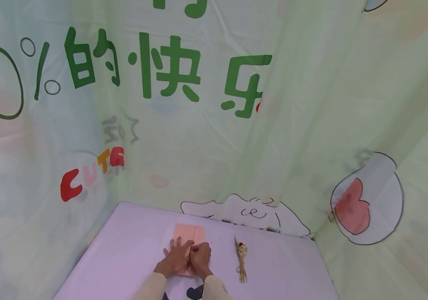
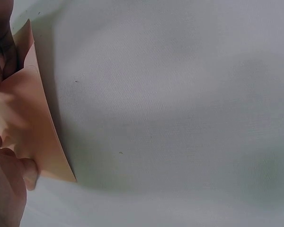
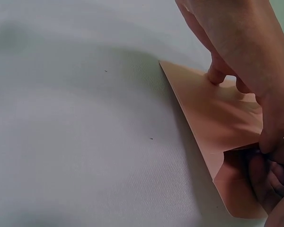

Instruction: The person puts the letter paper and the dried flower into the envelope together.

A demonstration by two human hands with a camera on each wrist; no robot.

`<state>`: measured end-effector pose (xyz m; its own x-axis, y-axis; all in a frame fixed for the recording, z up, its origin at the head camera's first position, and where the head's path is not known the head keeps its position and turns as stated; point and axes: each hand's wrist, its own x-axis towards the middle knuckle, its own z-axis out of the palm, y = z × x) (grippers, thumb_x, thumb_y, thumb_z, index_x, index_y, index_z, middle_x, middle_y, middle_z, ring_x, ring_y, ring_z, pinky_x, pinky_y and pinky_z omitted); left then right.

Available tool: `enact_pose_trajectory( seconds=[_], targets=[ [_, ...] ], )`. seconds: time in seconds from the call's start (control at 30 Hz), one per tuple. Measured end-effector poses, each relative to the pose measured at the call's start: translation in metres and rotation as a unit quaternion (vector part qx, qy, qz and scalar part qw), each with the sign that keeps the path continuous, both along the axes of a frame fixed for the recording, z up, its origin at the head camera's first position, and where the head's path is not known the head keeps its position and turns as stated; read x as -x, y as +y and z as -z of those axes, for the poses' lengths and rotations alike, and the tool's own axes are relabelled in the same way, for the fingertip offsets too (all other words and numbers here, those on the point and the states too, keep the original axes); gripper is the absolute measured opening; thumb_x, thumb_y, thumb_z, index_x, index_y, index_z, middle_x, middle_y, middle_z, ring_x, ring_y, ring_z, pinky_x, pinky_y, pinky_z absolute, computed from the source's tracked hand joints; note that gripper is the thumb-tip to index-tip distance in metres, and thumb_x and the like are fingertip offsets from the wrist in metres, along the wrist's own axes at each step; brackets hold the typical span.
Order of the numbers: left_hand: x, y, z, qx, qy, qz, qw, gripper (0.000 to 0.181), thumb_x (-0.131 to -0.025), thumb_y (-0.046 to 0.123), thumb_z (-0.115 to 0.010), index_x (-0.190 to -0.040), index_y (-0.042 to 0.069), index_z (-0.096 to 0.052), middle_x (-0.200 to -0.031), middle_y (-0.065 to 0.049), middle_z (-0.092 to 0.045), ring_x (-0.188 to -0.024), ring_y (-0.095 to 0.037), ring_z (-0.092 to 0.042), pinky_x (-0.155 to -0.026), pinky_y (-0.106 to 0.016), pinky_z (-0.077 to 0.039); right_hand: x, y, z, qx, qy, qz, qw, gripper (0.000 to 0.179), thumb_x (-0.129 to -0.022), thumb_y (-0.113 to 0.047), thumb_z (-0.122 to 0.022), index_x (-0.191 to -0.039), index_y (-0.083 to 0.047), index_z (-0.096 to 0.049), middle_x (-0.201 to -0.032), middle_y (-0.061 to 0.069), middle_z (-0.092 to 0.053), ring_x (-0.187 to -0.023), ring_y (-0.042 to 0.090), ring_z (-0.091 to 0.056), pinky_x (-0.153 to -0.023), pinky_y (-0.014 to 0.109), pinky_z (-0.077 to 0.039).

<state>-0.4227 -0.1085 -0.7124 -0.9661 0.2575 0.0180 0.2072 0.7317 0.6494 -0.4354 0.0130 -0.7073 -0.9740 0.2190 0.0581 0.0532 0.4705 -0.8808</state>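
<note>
A salmon-pink paper envelope lies on the light tabletop. My left hand rests across it with the fingers spread; in the left wrist view its fingertips touch the paper near one end. At the envelope's mouth, my right hand has its fingers curled and pinches the edge. The right wrist view shows the opening of the envelope gaping, with the right hand's fingers in shadow at it. Part of the paper is hidden under both hands.
To the right lies a small bunch of dried flowers. Printed fabric curtains enclose the table at the back and sides. A dark printed shape shows near the front between the sleeves. Tiny dark specks dot the tabletop.
</note>
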Motion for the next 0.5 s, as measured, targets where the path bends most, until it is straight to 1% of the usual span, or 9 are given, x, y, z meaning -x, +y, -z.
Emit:
enact_pose_trajectory(
  seconds=[0.07,0.13,0.2,0.27,0.33,0.4,0.43,0.47,0.5],
  targets=[
    [0.0,0.001,0.003,0.001,0.005,-0.006,1.0,0.043,-0.111,0.032,-0.051,-0.154,0.024,-0.05,-0.166,-0.042,-0.032,-0.146,-0.074,-0.029,-0.101,-0.101,-0.019,0.0,0.003,0.002,0.002,0.008,-0.007,0.9999,0.004,-0.092,0.006,-0.079,-0.094,0.009,-0.08,-0.084,0.018,-0.079,-0.072,0.021,-0.074,-0.067,0.037,-0.066],
    [0.0,0.002,0.003,0.003,0.005,-0.011,0.9999,0.043,-0.111,0.03,-0.052,-0.153,0.024,-0.051,-0.165,-0.041,-0.033,-0.145,-0.072,-0.031,-0.101,-0.1,-0.02,0.0,0.007,0.002,0.003,0.018,-0.013,0.9997,0.005,-0.091,0.005,-0.081,-0.094,0.009,-0.08,-0.084,0.019,-0.078,-0.073,0.022,-0.074,-0.068,0.038,-0.067],
    [0.002,0.004,0.004,0.01,-0.002,-0.017,0.9998,0.045,-0.109,0.027,-0.054,-0.154,0.026,-0.052,-0.167,-0.04,-0.033,-0.147,-0.071,-0.031,-0.103,-0.099,-0.021,0.0,0.013,0.0,-0.009,0.038,-0.011,0.9992,0.005,-0.09,0.002,-0.082,-0.092,0.006,-0.08,-0.083,0.016,-0.078,-0.074,0.022,-0.073,-0.07,0.04,-0.067],
    [0.003,0.004,0.001,0.015,-0.01,-0.02,0.9996,0.047,-0.105,0.022,-0.059,-0.152,0.024,-0.054,-0.166,-0.04,-0.035,-0.147,-0.07,-0.031,-0.103,-0.099,-0.021,0.0,0.02,-0.003,-0.022,0.05,0.0,0.9985,0.006,-0.09,0.0,-0.083,-0.092,0.004,-0.079,-0.084,0.012,-0.075,-0.077,0.021,-0.071,-0.073,0.04,-0.066],
    [0.004,0.006,0.0,0.03,-0.022,-0.026,0.999,0.048,-0.104,0.021,-0.061,-0.152,0.024,-0.054,-0.168,-0.039,-0.034,-0.151,-0.069,-0.029,-0.107,-0.097,-0.022,0.002,0.029,-0.006,-0.025,0.058,0.014,0.9979,0.005,-0.091,-0.002,-0.083,-0.093,0.0,-0.079,-0.085,0.01,-0.074,-0.079,0.02,-0.068,-0.075,0.039,-0.065],
    [0.003,0.006,-0.004,0.039,-0.031,-0.029,0.9983,0.048,-0.104,0.02,-0.063,-0.151,0.023,-0.054,-0.169,-0.039,-0.034,-0.153,-0.07,-0.028,-0.11,-0.096,-0.021,0.007,0.038,-0.007,-0.021,0.068,0.027,0.9971,0.006,-0.089,0.0,-0.084,-0.093,-0.001,-0.08,-0.084,0.008,-0.074,-0.079,0.017,-0.066,-0.073,0.033,-0.061],
    [0.003,0.006,-0.001,0.041,-0.024,-0.032,0.9983,0.047,-0.103,0.019,-0.064,-0.148,0.022,-0.055,-0.168,-0.039,-0.035,-0.152,-0.071,-0.028,-0.109,-0.096,-0.021,0.008,0.043,-0.008,-0.022,0.072,0.034,0.9966,0.006,-0.089,-0.001,-0.085,-0.093,-0.001,-0.081,-0.085,0.007,-0.075,-0.079,0.016,-0.066,-0.072,0.031,-0.06],
    [0.003,0.006,0.001,0.043,-0.026,-0.036,0.9981,0.046,-0.103,0.021,-0.063,-0.149,0.023,-0.054,-0.168,-0.039,-0.035,-0.153,-0.071,-0.027,-0.111,-0.096,-0.02,0.01,0.047,-0.01,-0.024,0.083,0.041,0.9955,0.007,-0.087,0.001,-0.086,-0.093,-0.001,-0.082,-0.084,0.007,-0.076,-0.077,0.015,-0.065,-0.07,0.029,-0.058],
    [0.002,0.006,0.0,0.041,-0.028,-0.038,0.9981,0.046,-0.103,0.02,-0.063,-0.149,0.023,-0.054,-0.169,-0.04,-0.034,-0.154,-0.073,-0.025,-0.111,-0.096,-0.019,0.012,0.051,-0.012,-0.025,0.094,0.048,0.9941,0.007,-0.087,0.001,-0.087,-0.092,-0.002,-0.083,-0.082,0.007,-0.077,-0.076,0.014,-0.065,-0.068,0.028,-0.056]
  ],
)
